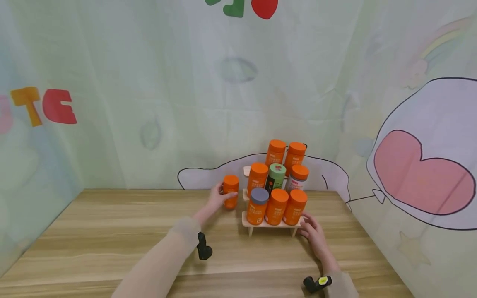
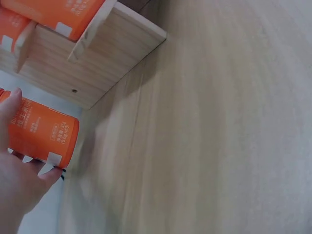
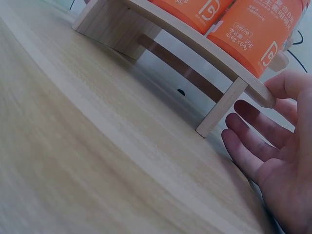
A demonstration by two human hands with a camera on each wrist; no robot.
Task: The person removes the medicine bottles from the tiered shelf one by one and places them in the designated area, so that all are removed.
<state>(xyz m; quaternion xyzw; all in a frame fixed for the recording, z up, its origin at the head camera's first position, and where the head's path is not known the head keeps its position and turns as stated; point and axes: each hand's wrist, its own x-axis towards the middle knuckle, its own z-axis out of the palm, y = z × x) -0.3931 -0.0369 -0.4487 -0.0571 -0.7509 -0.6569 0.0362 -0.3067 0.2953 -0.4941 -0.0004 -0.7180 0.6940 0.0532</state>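
Observation:
My left hand grips an orange bottle with an orange lid, left of a tiered wooden rack. In the left wrist view, the thumb lies across the bottle's printed side and the fingers wrap beneath. At the rack's right end, my right hand pinches the lowest shelf between thumb and forefinger. The other fingers curve loosely below the shelf's end, beside a leg. Several bottles stand on the rack, including a grey-lidded orange one and a green-lidded one.
The rack stands on a wood-grain table, near its back edge. A printed curtain hangs behind the table and along its sides. Each wrist wears a black camera mount.

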